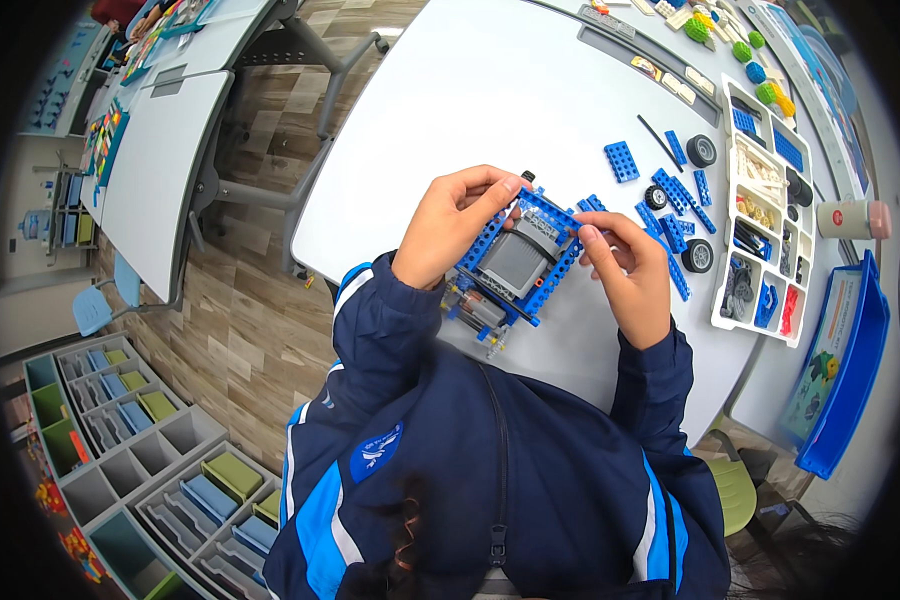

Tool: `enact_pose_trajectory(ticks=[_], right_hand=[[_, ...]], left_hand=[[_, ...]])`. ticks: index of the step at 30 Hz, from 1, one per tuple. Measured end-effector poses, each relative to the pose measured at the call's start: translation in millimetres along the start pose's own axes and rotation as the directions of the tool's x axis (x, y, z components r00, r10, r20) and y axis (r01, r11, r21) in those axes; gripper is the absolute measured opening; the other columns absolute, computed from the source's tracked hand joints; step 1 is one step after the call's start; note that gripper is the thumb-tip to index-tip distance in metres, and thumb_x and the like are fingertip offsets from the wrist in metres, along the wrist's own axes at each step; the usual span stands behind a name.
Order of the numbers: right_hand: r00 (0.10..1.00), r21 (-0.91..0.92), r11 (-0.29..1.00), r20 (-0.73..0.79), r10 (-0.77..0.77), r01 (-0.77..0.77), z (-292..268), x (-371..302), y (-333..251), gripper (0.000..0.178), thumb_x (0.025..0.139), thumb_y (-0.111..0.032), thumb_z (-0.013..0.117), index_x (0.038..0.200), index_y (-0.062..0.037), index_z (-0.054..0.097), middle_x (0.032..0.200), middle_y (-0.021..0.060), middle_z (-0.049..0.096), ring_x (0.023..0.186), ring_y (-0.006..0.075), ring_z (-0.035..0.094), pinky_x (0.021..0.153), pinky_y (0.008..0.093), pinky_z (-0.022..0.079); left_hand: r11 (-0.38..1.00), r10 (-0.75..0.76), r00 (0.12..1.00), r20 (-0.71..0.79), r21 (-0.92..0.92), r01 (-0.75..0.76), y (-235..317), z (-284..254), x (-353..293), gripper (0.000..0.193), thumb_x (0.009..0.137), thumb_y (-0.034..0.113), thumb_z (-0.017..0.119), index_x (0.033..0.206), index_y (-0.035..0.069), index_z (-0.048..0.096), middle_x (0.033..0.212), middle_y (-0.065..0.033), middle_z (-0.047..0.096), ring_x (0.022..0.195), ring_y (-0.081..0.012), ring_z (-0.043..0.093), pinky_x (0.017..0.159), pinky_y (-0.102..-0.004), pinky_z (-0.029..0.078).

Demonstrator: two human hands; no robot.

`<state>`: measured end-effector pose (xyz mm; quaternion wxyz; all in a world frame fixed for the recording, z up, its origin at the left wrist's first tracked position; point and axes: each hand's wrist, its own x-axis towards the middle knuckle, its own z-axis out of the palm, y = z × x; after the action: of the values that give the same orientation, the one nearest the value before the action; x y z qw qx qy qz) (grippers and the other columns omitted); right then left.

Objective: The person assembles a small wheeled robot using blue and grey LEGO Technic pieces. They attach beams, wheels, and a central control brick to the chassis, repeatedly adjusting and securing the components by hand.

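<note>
While two hands' fingers (pixel 494 204) (pixel 594 242) hold one model (pixel 511 264) | three tabletop wheels (pixel 702 151) (pixel 655 197) (pixel 698 256)

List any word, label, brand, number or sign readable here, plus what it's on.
No text quotable:
Jacket badge: white lettering and emblem on blue, too small.
Pale cup: round red mark, any lettering too small.
Printed sheet at the blue bin: print too small and blurred.
Blue-and-grey brick build: no lettering I can make out.
</note>
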<state>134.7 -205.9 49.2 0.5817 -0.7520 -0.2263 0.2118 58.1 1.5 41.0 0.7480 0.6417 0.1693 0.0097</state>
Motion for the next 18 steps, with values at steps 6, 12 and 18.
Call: enact_pose_trajectory(ticks=[6,12,18], right_hand=[[0.956,0.286,0.916,0.166,0.243,-0.282,-8.0,2.2,7.6,0.034,0.102,-0.025,0.056,0.112,0.0065,0.064,0.094,0.0112,0.066,0.067,0.0139,0.063,0.052,0.0234,0.048],[0.920,0.396,0.837,0.267,0.288,-0.377,-10.6,3.3,8.1,0.034,0.103,-0.026,0.053,0.113,0.0048,0.062,0.098,0.0185,0.072,0.069,0.0160,0.068,0.053,0.0222,0.050],[0.931,0.373,0.865,0.271,0.245,-0.336,-10.7,3.0,9.4,0.033,0.102,-0.024,0.053,0.117,0.0042,0.062,0.099,0.0207,0.072,0.065,0.0153,0.068,0.050,0.0207,0.049]], left_hand=[[1.000,0.027,0.999,-0.046,-0.002,-0.027,-0.1,2.2,1.2,0.026,0.099,0.020,0.061,0.106,-0.003,0.070,0.089,-0.0042,0.070,0.080,-0.0064,0.060,0.075,-0.0211,0.048],[1.000,0.013,1.000,-0.010,0.001,-0.013,0.9,0.7,2.4,0.026,0.099,0.023,0.060,0.106,0.001,0.072,0.094,-0.0026,0.070,0.087,-0.0080,0.060,0.082,-0.0239,0.047],[1.000,0.019,0.999,0.028,0.016,-0.020,3.3,-2.9,4.6,0.026,0.098,0.023,0.060,0.104,0.000,0.072,0.091,-0.0022,0.068,0.086,-0.0085,0.058,0.084,-0.0245,0.045]])
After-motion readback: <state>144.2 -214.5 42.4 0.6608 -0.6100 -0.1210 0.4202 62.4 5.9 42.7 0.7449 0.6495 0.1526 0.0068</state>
